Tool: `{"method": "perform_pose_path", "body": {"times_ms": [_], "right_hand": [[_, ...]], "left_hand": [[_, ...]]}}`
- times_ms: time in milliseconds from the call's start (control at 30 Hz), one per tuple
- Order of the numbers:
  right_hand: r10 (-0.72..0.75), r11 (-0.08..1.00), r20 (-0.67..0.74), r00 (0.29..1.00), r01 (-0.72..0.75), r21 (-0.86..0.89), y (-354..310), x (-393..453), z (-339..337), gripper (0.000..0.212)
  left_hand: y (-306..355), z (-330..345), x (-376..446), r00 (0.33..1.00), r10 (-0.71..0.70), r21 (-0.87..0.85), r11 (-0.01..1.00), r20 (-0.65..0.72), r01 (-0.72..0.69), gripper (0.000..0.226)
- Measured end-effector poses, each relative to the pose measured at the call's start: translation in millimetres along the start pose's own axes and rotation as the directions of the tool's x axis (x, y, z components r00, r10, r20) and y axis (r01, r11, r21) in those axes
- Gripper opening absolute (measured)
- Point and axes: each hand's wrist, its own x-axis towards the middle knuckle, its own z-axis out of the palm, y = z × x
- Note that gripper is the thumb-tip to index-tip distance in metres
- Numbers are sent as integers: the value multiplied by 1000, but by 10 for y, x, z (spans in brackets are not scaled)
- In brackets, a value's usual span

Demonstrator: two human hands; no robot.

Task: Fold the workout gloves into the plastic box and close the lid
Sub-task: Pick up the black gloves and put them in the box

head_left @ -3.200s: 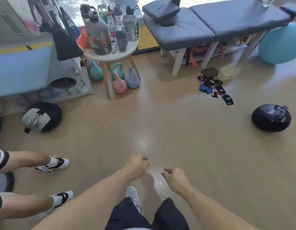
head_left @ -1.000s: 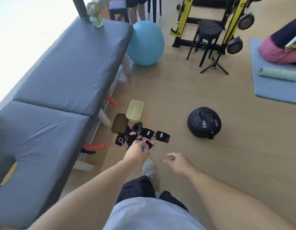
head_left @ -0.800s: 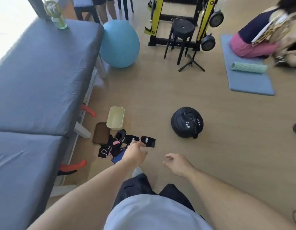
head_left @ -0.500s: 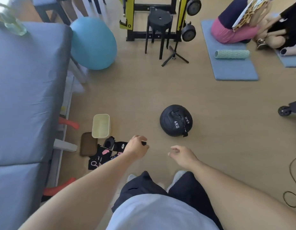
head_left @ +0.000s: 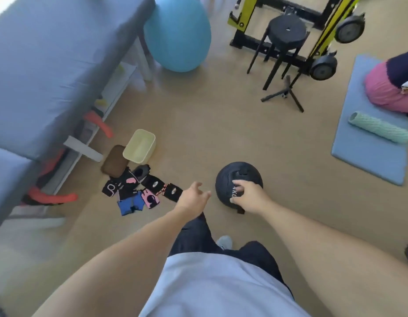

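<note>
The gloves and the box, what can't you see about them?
- Gloves, head view: piled overlapping and small, so their count is unclear.
- Box: its floor is blurred, contents uncertain.
- Lid: box and gloves cover its edges.
- Right hand: overlaps the ball; contact unclear.

Pale matt plastic box (head_left: 140, 146); cloth workout gloves (head_left: 139, 189) (some stitched); smooth wood-look floor (head_left: 221, 133), slightly glossy.

Tan wood floor (head_left: 255, 138); grey padded bench (head_left: 49, 65) left; black stool (head_left: 286, 30); blue mat (head_left: 370, 154) right
</note>
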Motion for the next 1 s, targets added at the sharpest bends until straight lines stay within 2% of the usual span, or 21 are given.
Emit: {"method": "perform_pose_path", "body": {"times_ms": [200, 467, 633, 733, 833, 933, 1000], "right_hand": [[-112, 971, 102, 988, 130, -200, -374, 670, -358, 64], [-212, 877, 264, 941, 302, -374, -1260, 1333, -542, 64], [-250, 824, 339, 907, 383, -417, -1815, 1678, -553, 63], [-257, 768, 419, 871, 447, -458, -2104, 1936, -497, 63], [-265, 696, 510, 818, 528, -486, -2371, 2251, -475, 63], [-241, 588, 619, 747, 620, -520, -2655, 2619, -489, 62], [-207, 494, 693, 691, 685, -535, -2853, 2900, -515, 62]], "left_hand": [[217, -130, 376, 983, -119, -233, 969, -141, 84, 61], [386, -736, 823, 947, -226, -297, 942, -228, 154, 61], [364, -1109, 912, 882, -340, -402, 895, -328, 196, 60], [366, -1191, 1004, 826, -462, -546, 804, -324, 235, 60], [416, -1190, 1180, 766, -581, -729, 646, -277, 226, 60], [515, -1237, 1360, 699, -682, -843, 490, -214, 221, 60], [603, -1316, 1456, 621, -755, -886, 416, -211, 205, 57]]}}
